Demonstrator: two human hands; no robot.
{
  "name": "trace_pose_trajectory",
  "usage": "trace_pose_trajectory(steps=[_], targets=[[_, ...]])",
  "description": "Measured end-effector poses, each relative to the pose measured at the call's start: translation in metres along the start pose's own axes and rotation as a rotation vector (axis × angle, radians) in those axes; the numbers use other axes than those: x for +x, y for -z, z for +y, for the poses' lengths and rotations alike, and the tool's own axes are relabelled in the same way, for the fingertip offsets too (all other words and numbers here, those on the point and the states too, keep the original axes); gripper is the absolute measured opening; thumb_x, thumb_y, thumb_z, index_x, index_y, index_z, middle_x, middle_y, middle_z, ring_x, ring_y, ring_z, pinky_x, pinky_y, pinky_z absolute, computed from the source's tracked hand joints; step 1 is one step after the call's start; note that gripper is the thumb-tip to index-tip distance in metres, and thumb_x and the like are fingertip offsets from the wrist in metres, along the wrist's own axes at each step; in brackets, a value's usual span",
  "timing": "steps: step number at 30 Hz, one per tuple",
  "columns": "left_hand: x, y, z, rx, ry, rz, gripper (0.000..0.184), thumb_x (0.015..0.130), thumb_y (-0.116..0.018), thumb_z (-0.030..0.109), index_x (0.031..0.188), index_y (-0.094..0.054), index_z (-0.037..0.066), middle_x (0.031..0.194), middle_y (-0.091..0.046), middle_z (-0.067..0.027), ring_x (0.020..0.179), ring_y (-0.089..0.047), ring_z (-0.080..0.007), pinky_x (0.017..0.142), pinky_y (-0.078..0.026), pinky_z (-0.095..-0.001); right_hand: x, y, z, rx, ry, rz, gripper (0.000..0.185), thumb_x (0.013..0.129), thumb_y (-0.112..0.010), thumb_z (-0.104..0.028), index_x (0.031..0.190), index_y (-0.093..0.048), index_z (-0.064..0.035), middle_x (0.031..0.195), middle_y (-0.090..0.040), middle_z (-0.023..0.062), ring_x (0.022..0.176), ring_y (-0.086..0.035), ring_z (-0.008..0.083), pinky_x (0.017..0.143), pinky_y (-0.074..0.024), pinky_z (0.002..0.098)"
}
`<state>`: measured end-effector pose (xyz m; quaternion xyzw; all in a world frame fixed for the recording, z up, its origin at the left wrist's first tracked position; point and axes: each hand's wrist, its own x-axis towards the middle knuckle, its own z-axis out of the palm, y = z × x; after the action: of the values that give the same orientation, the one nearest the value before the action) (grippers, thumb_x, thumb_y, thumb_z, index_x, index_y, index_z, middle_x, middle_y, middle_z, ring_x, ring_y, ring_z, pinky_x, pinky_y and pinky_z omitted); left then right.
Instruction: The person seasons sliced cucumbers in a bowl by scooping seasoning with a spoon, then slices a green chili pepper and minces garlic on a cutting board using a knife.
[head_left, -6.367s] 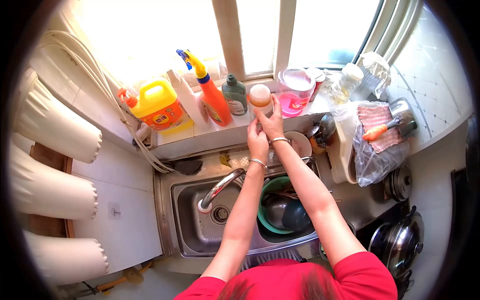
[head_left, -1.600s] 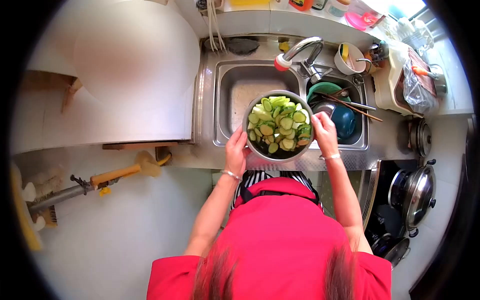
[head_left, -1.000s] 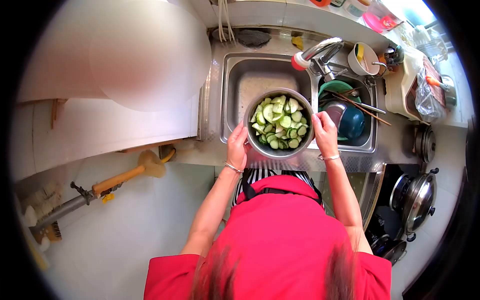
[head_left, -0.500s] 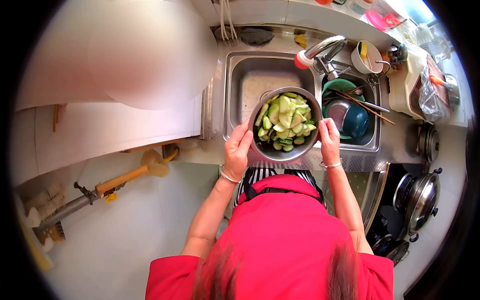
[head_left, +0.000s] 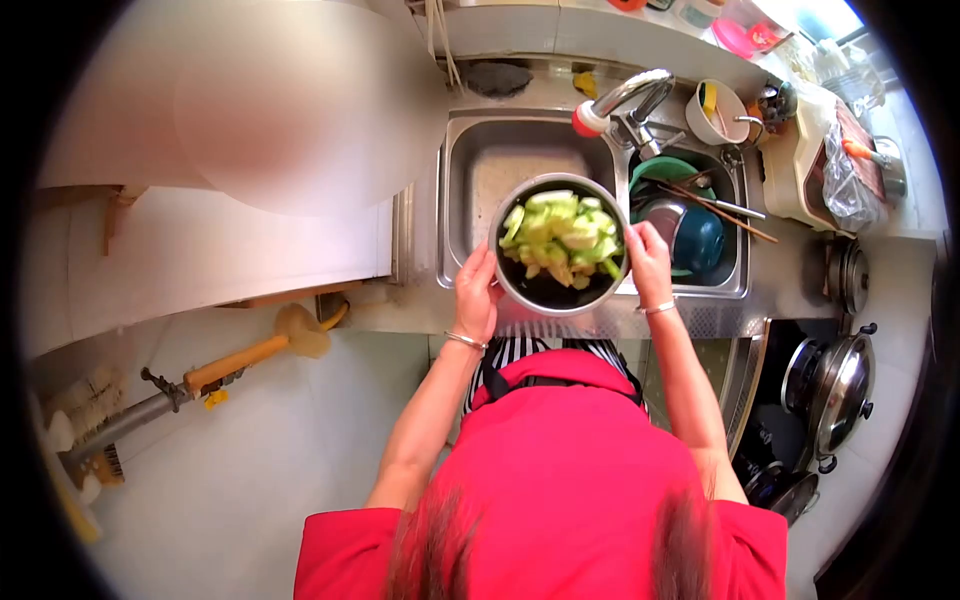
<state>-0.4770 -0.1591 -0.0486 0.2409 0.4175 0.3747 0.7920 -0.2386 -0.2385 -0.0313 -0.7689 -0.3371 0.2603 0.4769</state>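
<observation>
A round metal bowl [head_left: 561,308] is held over the front edge of the left sink basin [head_left: 470,160]. Inside it, pale green vegetable slices [head_left: 563,235], like cucumber or squash, are blurred and heaped toward the far side, leaving dark bowl wall bare on the near side. My left hand [head_left: 477,292] grips the rim at the left, with its thumb toward the bowl. On the opposite side my right hand [head_left: 649,262] is closed on the rim. Both hands' far fingers are partly hidden under the bowl.
A faucet [head_left: 630,105] with a red-ringed spout reaches over the basins. The right basin holds a green bowl [head_left: 655,175], a blue bowl [head_left: 699,242] and chopsticks [head_left: 720,208]. A white bowl [head_left: 716,118] stands behind; a lidded pan [head_left: 842,400] sits on the right.
The slices have shifted toward the bowl's far side and bunched up, blurred by motion. Both hands still hold the bowl, which sits slightly further left in view; the whole view has shifted slightly.
</observation>
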Motion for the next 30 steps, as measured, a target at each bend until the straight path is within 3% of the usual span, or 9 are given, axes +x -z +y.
trace_pose_trajectory(steps=[3, 9, 11, 12, 15, 19, 20, 23, 30], targets=[[0.000, 0.006, 0.006, -0.017, -0.051, -0.050, 0.037, 0.097, -0.045, 0.013, 0.133, -0.046, 0.004, 0.114, -0.061, -0.0052, 0.098, -0.061, -0.0138, 0.080, -0.054, -0.0295, -0.003, -0.002, 0.004, 0.066, -0.075, -0.053, 0.022, 0.092, -0.056, -0.020, 0.082, -0.057, -0.0005, 0.062, -0.053, 0.0038, 0.057, -0.048, 0.0101, 0.052, -0.0418, 0.0292], [-0.015, 0.008, 0.003, -0.150, -0.050, -0.102, 0.035, 0.098, -0.044, 0.014, 0.132, -0.046, 0.004, 0.116, -0.061, -0.0058, 0.098, -0.061, -0.0158, 0.082, -0.052, -0.0330, -0.021, 0.017, -0.091, -0.125, 0.247, 0.036, 0.017, 0.091, -0.058, -0.013, 0.082, -0.056, 0.0005, 0.067, -0.055, 0.0044, 0.054, -0.049, 0.0069, 0.049, -0.0406, 0.0249], [-0.005, 0.006, -0.003, -0.133, -0.005, -0.001, 0.032, 0.097, -0.045, 0.014, 0.128, -0.049, 0.004, 0.113, -0.062, -0.0073, 0.097, -0.062, -0.0166, 0.083, -0.052, -0.0318, -0.004, 0.007, -0.016, 0.117, -0.129, -0.114, 0.021, 0.092, -0.056, -0.017, 0.079, -0.055, -0.0006, 0.063, -0.054, 0.0038, 0.051, -0.049, 0.0089, 0.047, -0.0413, 0.0271], [0.002, 0.009, -0.006, -0.136, -0.014, -0.001, 0.032, 0.097, -0.045, 0.014, 0.128, -0.049, 0.004, 0.113, -0.062, -0.0073, 0.097, -0.062, -0.0166, 0.083, -0.052, -0.0318, -0.007, -0.001, 0.005, -0.065, -0.010, -0.041, 0.023, 0.094, -0.054, -0.020, 0.079, -0.055, -0.0023, 0.059, -0.052, 0.0031, 0.049, -0.049, 0.0092, 0.045, -0.0411, 0.0278], [0.003, 0.019, -0.007, -0.066, -0.008, 0.051, 0.035, 0.097, -0.045, 0.012, 0.130, -0.048, 0.000, 0.114, -0.062, -0.0081, 0.097, -0.062, -0.0158, 0.084, -0.051, -0.0278, -0.018, -0.013, 0.022, 0.159, -0.196, -0.107, 0.022, 0.094, -0.054, -0.021, 0.082, -0.056, -0.0027, 0.061, -0.051, -0.0002, 0.053, -0.047, 0.0068, 0.046, -0.0395, 0.0241], [-0.020, 0.000, 0.028, 0.186, -0.207, -0.065, 0.037, 0.096, -0.045, 0.010, 0.132, -0.047, 0.000, 0.113, -0.062, -0.0062, 0.096, -0.061, -0.0116, 0.081, -0.050, -0.0231, -0.028, -0.008, 0.016, 0.409, -0.103, -0.109, 0.020, 0.096, -0.052, -0.020, 0.085, -0.055, -0.0037, 0.067, -0.049, -0.0042, 0.057, -0.044, 0.0037, 0.050, -0.0375, 0.0195], [-0.024, -0.001, 0.035, 0.425, -0.306, -0.105, 0.037, 0.096, -0.045, 0.010, 0.132, -0.047, 0.001, 0.112, -0.062, -0.0059, 0.095, -0.061, -0.0112, 0.078, -0.051, -0.0230, -0.026, -0.007, 0.011, 0.405, -0.135, -0.111, 0.021, 0.096, -0.052, -0.021, 0.084, -0.055, -0.0040, 0.067, -0.049, -0.0040, 0.056, -0.044, 0.0037, 0.049, -0.0374, 0.0195], [-0.006, 0.010, 0.010, 0.254, -0.096, -0.082, 0.035, 0.096, -0.046, 0.011, 0.131, -0.050, 0.005, 0.109, -0.063, -0.0035, 0.085, -0.063, -0.0089, 0.070, -0.054, -0.0232, -0.010, -0.016, 0.046, 0.420, -0.356, -0.153, 0.024, 0.095, -0.054, -0.023, 0.080, -0.055, -0.0044, 0.064, -0.049, -0.0037, 0.053, -0.044, 0.0048, 0.047, -0.0371, 0.0203], [-0.005, -0.001, 0.002, 0.066, -0.039, 0.013, 0.039, 0.097, -0.045, 0.014, 0.136, -0.043, 0.007, 0.110, -0.063, -0.0036, 0.091, -0.063, -0.0126, 0.076, -0.055, -0.0299, 0.002, 0.006, -0.021, 0.030, 0.097, 0.030, 0.021, 0.093, -0.056, -0.019, 0.081, -0.057, -0.0006, 0.060, -0.051, 0.0029, 0.053, -0.044, 0.0078, 0.049, -0.0383, 0.0250]])
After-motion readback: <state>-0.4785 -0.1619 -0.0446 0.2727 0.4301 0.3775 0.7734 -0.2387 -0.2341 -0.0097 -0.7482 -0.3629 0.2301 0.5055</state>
